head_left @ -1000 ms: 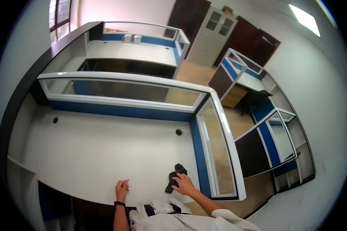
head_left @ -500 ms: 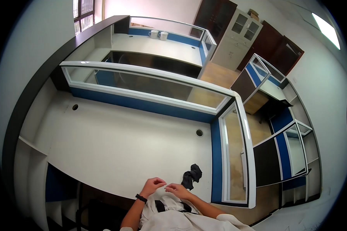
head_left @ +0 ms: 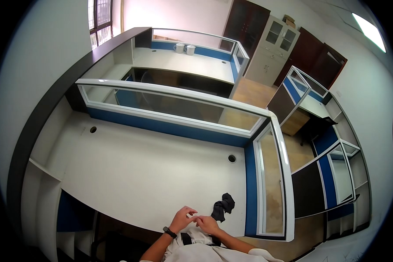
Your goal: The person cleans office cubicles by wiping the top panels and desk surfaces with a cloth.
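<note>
Over the near edge of the white desk [head_left: 131, 174], my hands meet in front of my body. My left hand [head_left: 183, 219], with a dark band on its wrist, has loosely bent fingers with a gap between them; I see nothing held there. My right hand [head_left: 208, 225] has its fingers curled together against the left hand's fingertips. Whether anything small lies between them is hidden. Just beyond my right hand, a crumpled black cloth [head_left: 224, 206] rests on the desk near its right side. Neither hand clearly touches the cloth.
Blue partitions with white-framed glass [head_left: 174, 105] close off the desk's far and right sides. Two white mugs [head_left: 189, 50] stand on the desk behind. A round cable hole [head_left: 232, 158] opens near the right corner. Open shelves [head_left: 43, 174] line the left.
The view has shifted, so the desk appears lower and slightly to the right. My hands, apart before, now touch, and the right fingers are more curled. The black cloth stays in place.
</note>
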`<state>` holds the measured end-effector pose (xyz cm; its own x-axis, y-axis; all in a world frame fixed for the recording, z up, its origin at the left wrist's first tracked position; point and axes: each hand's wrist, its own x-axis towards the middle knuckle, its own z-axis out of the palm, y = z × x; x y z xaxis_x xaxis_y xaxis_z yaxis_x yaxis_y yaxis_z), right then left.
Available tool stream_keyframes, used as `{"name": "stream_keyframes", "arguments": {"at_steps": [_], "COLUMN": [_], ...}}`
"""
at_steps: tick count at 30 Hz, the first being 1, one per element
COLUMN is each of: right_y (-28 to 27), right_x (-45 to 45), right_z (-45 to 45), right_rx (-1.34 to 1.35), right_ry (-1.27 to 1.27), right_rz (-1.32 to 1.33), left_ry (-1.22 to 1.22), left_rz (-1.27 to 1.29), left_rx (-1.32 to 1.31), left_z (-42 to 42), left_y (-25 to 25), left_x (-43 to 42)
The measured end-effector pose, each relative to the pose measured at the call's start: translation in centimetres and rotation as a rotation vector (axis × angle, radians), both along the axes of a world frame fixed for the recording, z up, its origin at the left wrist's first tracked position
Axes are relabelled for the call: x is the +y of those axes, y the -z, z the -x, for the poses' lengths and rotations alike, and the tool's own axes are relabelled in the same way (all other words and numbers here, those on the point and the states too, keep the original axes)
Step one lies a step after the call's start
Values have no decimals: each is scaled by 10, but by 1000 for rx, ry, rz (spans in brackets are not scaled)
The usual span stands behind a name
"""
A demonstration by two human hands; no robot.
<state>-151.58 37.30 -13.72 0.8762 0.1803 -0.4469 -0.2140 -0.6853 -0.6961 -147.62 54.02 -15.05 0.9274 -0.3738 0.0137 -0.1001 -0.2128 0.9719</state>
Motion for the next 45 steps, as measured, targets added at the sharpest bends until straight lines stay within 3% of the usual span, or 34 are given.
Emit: {"name": "stream_keyframes", "arguments": {"at_steps": [4, 14, 16, 29, 34, 36, 38, 40, 45], "right_y": [1, 7, 5, 19, 1, -4, 15, 30, 53], "right_x": [3, -14, -13, -14, -12, -14, -30, -48, -84], "right_z": [1, 4, 5, 14, 9, 6, 3, 5, 13], "right_rx": [-38, -161, -167, -291, -283, -263, -273, -458, -433], "right_ry": [-30, -261, -208, -214, -184, -108, -75, 14, 38], "right_rz": [108, -14, -58, -18, -97, -77, -41, 342, 547], "left_ry": [60, 188, 223, 306, 186, 133, 84, -85, -211], "left_rz": [38, 9, 89, 121, 328, 321, 317, 301, 310], "left_rx": [139, 288, 389, 326, 539, 467, 394, 416, 474], "left_z": [2, 8, 8, 14, 15, 12, 9, 8, 3], "left_y": [1, 7, 11, 3, 17, 26, 32, 39, 79], "left_x": [1, 11, 10, 5, 7, 15, 25, 37, 74]}}
